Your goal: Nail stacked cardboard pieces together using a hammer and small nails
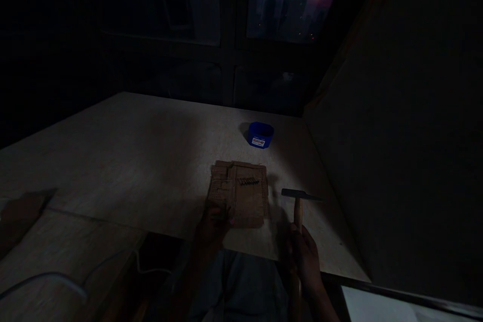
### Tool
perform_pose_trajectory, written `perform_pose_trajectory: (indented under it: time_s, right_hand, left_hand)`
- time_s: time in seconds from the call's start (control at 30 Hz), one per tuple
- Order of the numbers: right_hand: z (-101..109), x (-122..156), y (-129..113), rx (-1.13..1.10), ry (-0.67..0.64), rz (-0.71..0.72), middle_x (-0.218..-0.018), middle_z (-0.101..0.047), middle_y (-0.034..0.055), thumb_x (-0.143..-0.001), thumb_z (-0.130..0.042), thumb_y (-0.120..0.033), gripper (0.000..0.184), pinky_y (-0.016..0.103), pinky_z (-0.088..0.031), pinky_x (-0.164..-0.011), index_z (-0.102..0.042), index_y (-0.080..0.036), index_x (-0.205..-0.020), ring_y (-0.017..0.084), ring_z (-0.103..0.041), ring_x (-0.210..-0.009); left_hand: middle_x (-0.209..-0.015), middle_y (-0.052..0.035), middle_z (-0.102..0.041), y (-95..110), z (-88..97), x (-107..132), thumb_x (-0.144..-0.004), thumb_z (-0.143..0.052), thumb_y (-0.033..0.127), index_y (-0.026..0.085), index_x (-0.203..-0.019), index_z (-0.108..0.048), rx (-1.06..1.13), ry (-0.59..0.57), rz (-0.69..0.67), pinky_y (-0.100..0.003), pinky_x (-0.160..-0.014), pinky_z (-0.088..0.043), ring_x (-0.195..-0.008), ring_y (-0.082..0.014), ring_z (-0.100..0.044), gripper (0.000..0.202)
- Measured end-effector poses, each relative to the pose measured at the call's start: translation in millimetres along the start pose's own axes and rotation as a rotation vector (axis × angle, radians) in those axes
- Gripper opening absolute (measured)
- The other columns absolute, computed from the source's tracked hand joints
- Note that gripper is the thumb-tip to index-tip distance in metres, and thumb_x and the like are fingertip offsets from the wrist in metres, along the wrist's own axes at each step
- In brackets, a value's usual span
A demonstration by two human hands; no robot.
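Note:
My right hand (305, 251) is closed around the wooden handle of a hammer (298, 211), its dark metal head up and to the right of a piece of layered brown cardboard (249, 206). The cardboard lies flat near the table's front edge. A short row of thin dark nails (248, 181) shows on its upper part. At the cardboard's lower left corner, my left hand (212, 224) rests with fingers drawn together. A thin dark shape stands by those fingertips, but the dim light hides what they hold.
Beyond the cardboard stands a blue plastic container (260, 136) with a white label. The pale table (162, 146) meets a dark wall panel (400, 161) on the right. A brown piece (22, 214) lies far left, with a cable (49, 275) below it. Windows are behind.

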State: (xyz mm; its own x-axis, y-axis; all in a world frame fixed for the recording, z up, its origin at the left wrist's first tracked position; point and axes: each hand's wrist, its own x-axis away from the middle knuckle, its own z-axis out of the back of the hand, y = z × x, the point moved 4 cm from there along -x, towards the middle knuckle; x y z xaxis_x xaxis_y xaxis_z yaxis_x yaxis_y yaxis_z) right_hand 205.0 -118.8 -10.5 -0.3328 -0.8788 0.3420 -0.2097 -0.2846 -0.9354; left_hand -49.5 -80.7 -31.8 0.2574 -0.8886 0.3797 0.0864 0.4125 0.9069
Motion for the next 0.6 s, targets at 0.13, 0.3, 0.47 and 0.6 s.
perform_pose_trajectory:
  time_s: [0.13, 0.3, 0.47, 0.6]
  right_hand:
    - [1, 0, 2, -0.015, -0.019, -0.014, -0.044, -0.041, -0.0102, -0.074, -0.067, -0.076, 0.058, 0.016, -0.027, -0.025, -0.046, -0.022, -0.069, 0.005, -0.032, -0.027]
    - [0, 1, -1, 0.007, -0.032, 0.011, -0.046, -0.043, -0.0104, -0.073, -0.066, -0.078, 0.059, 0.016, -0.027, -0.025, -0.047, -0.022, -0.072, 0.004, -0.032, -0.027]
    - [1, 1, 2, -0.003, -0.044, 0.004, -0.047, -0.043, -0.0105, -0.075, -0.067, -0.073, 0.055, 0.016, -0.028, -0.025, -0.047, -0.023, -0.073, 0.004, -0.033, -0.028]
    - [3, 1, 3, -0.002, -0.047, 0.024, -0.047, -0.043, -0.0103, -0.075, -0.066, -0.074, 0.056, 0.016, -0.027, -0.025, -0.046, -0.023, -0.072, 0.005, -0.034, -0.027]
  left_hand:
    - [-0.081, -0.0046, -0.073, -3, -0.7, -1, -0.063, -0.083, 0.049, 0.018, -0.104, -0.059, 0.006, 0.019, -0.025, -0.020, -0.034, -0.041, -0.052, -0.0163, -0.065, 0.056]
    - [-0.074, -0.0027, -0.072, 4, -11.0, 1, -0.066, -0.081, 0.050, 0.017, -0.093, -0.062, 0.022, -0.062, 0.002, -0.021, -0.031, -0.043, -0.046, -0.0151, -0.063, 0.047]
    - [-0.072, -0.0014, -0.071, 7, -15.6, 0, -0.062, -0.086, 0.042, 0.016, -0.095, -0.062, 0.142, -0.070, 0.046, -0.018, -0.031, -0.043, -0.044, -0.0136, -0.064, 0.048]
    - [-0.072, -0.0011, -0.071, 5, -13.4, -2, -0.064, -0.087, 0.039, 0.016, -0.102, -0.063, 0.200, -0.049, 0.067, -0.016, -0.033, -0.042, -0.042, -0.0131, -0.064, 0.050]
